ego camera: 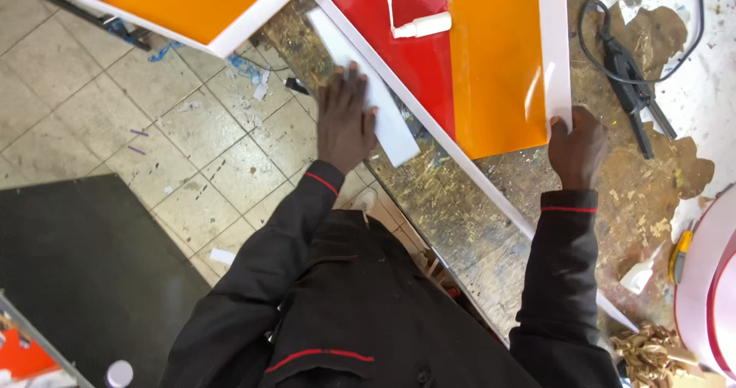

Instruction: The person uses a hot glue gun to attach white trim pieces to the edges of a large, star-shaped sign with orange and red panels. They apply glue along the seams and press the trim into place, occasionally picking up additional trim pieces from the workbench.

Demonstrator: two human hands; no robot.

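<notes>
A large flat sign panel with a red and orange glossy face and raised white plastic edging (491,66) lies on a scratched, paint-flecked workbench (475,227), and everything else sits around it. The left hand (345,120) lies flat, fingers spread, pressing a loose white plastic strip (366,89) against the panel's long white side wall, seemingly to hold it flush there. The right hand (576,149) is closed around the panel's near corner, thumb over the white rim, apparently steadying the panel against that push. On the panel's red face lies a small white glue bottle with a thin nozzle (420,26), within reach. Right of the panel, a black corded tool (632,81) rests on the bench.
</notes>
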